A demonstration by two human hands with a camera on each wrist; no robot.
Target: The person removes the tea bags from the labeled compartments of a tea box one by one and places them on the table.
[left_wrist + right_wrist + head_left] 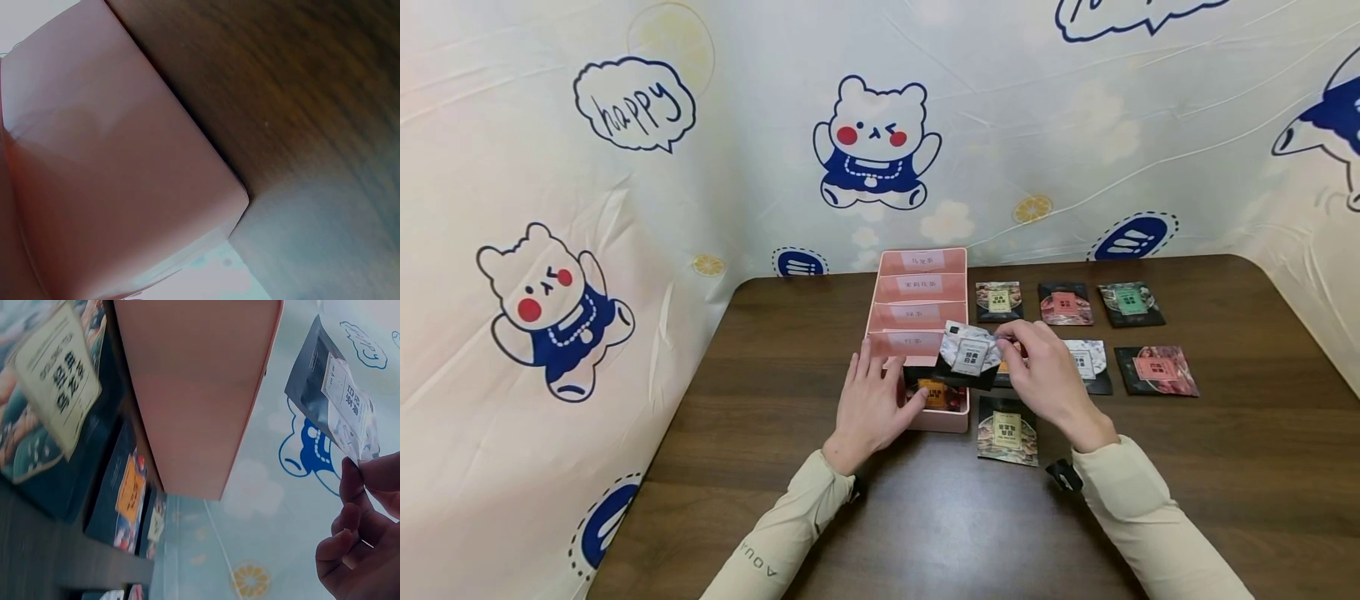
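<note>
A pink box point(942, 422) with several compartments and paper labels stands in the middle of the table. My left hand point(872, 404) rests on its near left part, fingers extended over the rim and thumb near the front compartment. In that compartment lies a sachet with an orange label point(934, 395). My right hand point(1047, 371) pinches a white-and-black tea sachet point(968, 357) by its edge between thumb and fingers, above the box's right rim. The right wrist view shows this tea sachet point(337, 394) raised beside the box wall point(200, 394). In the left wrist view only the box's side point(125, 156) is clear.
Several sachets lie to the right of the box: a yellow-label one point(1007, 431) in front, a red one point(1157, 371) at right, a white one point(1093, 364) partly behind my right hand, and a back row with a green-label one point(1131, 303). A printed cloth hangs behind the table.
</note>
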